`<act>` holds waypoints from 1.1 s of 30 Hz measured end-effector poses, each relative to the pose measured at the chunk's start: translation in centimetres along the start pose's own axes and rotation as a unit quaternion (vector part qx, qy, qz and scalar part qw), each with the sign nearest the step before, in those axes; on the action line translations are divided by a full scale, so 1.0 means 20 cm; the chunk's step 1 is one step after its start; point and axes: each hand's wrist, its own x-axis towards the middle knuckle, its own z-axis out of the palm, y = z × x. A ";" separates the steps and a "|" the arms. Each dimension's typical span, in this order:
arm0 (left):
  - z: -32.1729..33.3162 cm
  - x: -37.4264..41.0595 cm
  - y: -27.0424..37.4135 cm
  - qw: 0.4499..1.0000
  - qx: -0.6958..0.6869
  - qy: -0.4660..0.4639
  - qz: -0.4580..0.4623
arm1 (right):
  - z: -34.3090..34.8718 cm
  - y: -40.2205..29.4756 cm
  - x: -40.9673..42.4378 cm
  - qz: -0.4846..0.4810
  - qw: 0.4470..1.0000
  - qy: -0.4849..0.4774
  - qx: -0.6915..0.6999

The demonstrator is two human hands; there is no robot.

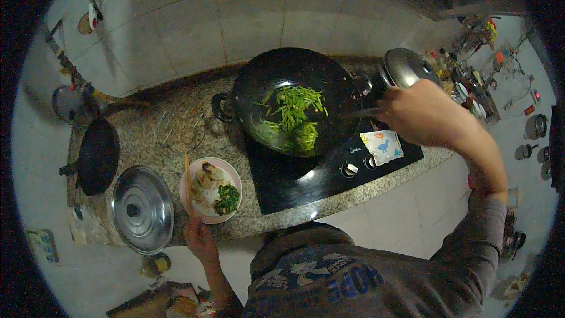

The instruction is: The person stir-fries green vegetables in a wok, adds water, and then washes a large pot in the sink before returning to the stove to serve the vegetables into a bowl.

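A large black wok point(340, 84) sits on the induction hob, and chopped green stalks point(298, 106) lie in it. My right hand point(399, 108), slightly blurred, is closed around the handle of a cooking utensil point(364, 112) that reaches over the wok's right side; its working end is hard to make out. At the counter's front edge, my left hand point(202, 238) grips the near rim of a pink-rimmed bowl point(183, 194). A pair of chopsticks point(188, 181) runs along the bowl's left side to my fingers. White rice point(211, 193) and cooked dark greens point(227, 198) fill part of the bowl.
A metal lid point(150, 212) and a dark pan point(99, 157) are left of the bowl. Another domed lid point(401, 66) stands behind my right hand, near several bottles and utensils point(468, 84). A dinosaur-print packet point(383, 146) partly covers the black hob's point(282, 190) controls.
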 end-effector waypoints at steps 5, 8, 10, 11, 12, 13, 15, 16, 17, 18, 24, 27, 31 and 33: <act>0.05 -0.01 -0.12 0.998 -0.048 0.030 0.016 | -0.16 -0.16 -0.24 0.001 0.998 -0.047 -0.042; 0.10 0.00 -0.14 0.999 -0.030 0.009 0.034 | 0.01 -0.20 -0.09 -0.079 0.996 -0.009 0.037; 0.13 0.02 -0.13 0.998 -0.017 0.005 0.058 | 0.12 -0.22 0.06 -0.040 0.999 -0.001 0.003; 0.12 0.03 -0.11 0.998 -0.006 -0.005 0.062 | 0.12 -0.20 0.06 -0.043 0.999 0.019 -0.013; 0.10 0.04 -0.08 0.998 0.007 -0.012 0.063 | 0.10 -0.17 0.06 -0.050 0.997 0.041 -0.031; 0.09 0.04 -0.07 0.998 0.018 -0.016 0.062 | 0.07 -0.15 0.06 -0.058 0.995 0.062 -0.051; 0.07 0.02 -0.11 0.999 0.016 0.004 0.039 | -0.11 -0.16 0.00 -0.023 0.997 -0.055 -0.045; 0.06 0.00 -0.14 0.999 0.019 0.016 0.026 | -0.14 -0.15 -0.03 -0.043 0.997 -0.043 -0.039; 0.06 0.00 -0.13 1.000 0.007 0.010 0.027 | -0.15 -0.14 -0.07 -0.053 0.997 -0.036 -0.031; 0.06 0.00 -0.13 1.000 -0.003 0.005 0.028 | -0.15 -0.14 -0.06 -0.079 0.996 -0.033 -0.001; 0.10 -0.01 -0.07 0.997 -0.065 -0.011 -0.027 | 0.10 -0.20 0.25 -0.014 0.992 0.047 0.119; 0.07 -0.02 -0.09 1.000 -0.026 0.001 0.002 | 0.26 0.03 0.48 0.003 0.978 0.002 0.209; 0.05 -0.01 -0.10 1.000 -0.013 -0.006 0.019 | 0.57 0.24 0.50 0.246 0.716 -0.014 0.653; 0.05 -0.03 -0.12 1.000 -0.015 0.003 0.023 | 0.77 0.23 0.49 0.252 0.522 -0.180 0.795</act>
